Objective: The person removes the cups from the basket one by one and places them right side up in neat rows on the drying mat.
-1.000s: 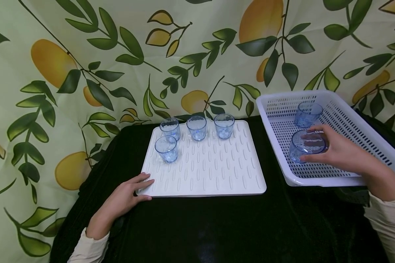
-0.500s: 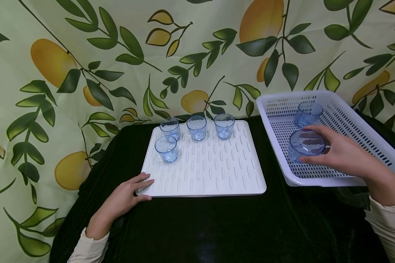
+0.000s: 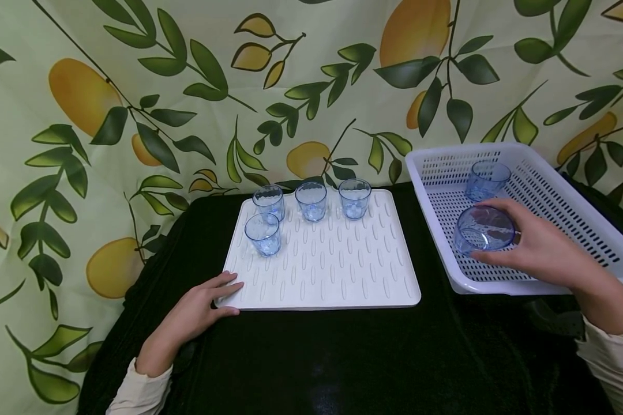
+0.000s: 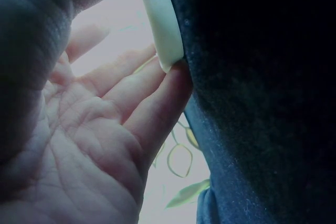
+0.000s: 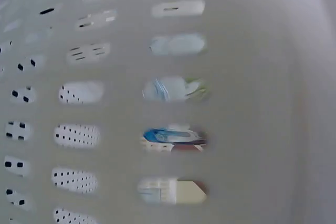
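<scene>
My right hand (image 3: 540, 245) holds a clear blue drinking glass (image 3: 469, 245) by its sides, thumb and fingers around the rim. The glass tilts over the floor of the white slotted basket (image 3: 498, 286). Just behind it, a second blue glass (image 3: 487, 180) sits in the basket. My left hand (image 3: 192, 311) rests at the near left corner of a white ridged drying tray (image 3: 322, 276), fingers along the side and thumb at the front edge. In the left wrist view, nearly straight fingers touch the tray's rim (image 4: 164, 30). The right wrist view shows mostly the basket's wall (image 5: 236, 98).
Three blue glasses stand in a row along the tray's back edge, the middle one (image 3: 311, 202) among them. Another glass (image 3: 263, 235) stands in front of the left one. Black cloth (image 3: 342, 357) covers the table, and a lemon-print curtain (image 3: 291, 69) hangs behind.
The glass in my right hand has tilted further and shifted slightly left within the basket. My left hand and the glasses on the tray have stayed put.
</scene>
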{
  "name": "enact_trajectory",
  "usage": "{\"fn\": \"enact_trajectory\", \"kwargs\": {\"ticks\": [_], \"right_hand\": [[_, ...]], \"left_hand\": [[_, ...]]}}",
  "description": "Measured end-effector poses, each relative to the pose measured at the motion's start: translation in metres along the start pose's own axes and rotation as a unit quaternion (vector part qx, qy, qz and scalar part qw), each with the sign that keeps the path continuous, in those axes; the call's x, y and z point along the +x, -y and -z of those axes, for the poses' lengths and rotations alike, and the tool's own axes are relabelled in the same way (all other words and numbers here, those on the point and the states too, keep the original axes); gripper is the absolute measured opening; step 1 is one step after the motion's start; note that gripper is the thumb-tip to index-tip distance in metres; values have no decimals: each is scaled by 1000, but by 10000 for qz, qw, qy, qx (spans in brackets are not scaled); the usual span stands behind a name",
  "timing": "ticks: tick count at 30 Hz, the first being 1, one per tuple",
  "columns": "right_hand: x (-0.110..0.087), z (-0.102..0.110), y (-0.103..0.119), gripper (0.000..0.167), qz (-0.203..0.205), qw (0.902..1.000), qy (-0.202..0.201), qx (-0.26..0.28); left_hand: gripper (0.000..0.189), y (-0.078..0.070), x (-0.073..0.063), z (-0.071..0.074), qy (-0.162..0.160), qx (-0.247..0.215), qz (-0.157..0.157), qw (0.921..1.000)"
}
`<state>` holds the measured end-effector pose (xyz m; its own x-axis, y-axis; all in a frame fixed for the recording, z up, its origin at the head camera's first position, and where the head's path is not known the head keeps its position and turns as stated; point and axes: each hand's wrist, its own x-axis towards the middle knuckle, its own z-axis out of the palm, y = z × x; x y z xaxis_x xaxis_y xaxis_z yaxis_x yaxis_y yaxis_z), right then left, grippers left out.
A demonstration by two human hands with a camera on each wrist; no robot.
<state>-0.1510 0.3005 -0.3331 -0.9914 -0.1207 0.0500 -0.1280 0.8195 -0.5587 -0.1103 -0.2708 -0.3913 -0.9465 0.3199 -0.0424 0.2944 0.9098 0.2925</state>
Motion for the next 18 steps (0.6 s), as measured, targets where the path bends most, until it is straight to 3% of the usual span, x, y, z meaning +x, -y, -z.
{"fn": "enact_trajectory", "kwargs": {"ticks": [7,18], "right_hand": [[-5,1,9,103,45,9998,-41,167],[-13,5,23,105,52,9998,-177,-2]], "left_hand": [[53,1,0,-1,13,-36,-20,10000],[53,-1,0,1,27,-29,48,10000]]}}
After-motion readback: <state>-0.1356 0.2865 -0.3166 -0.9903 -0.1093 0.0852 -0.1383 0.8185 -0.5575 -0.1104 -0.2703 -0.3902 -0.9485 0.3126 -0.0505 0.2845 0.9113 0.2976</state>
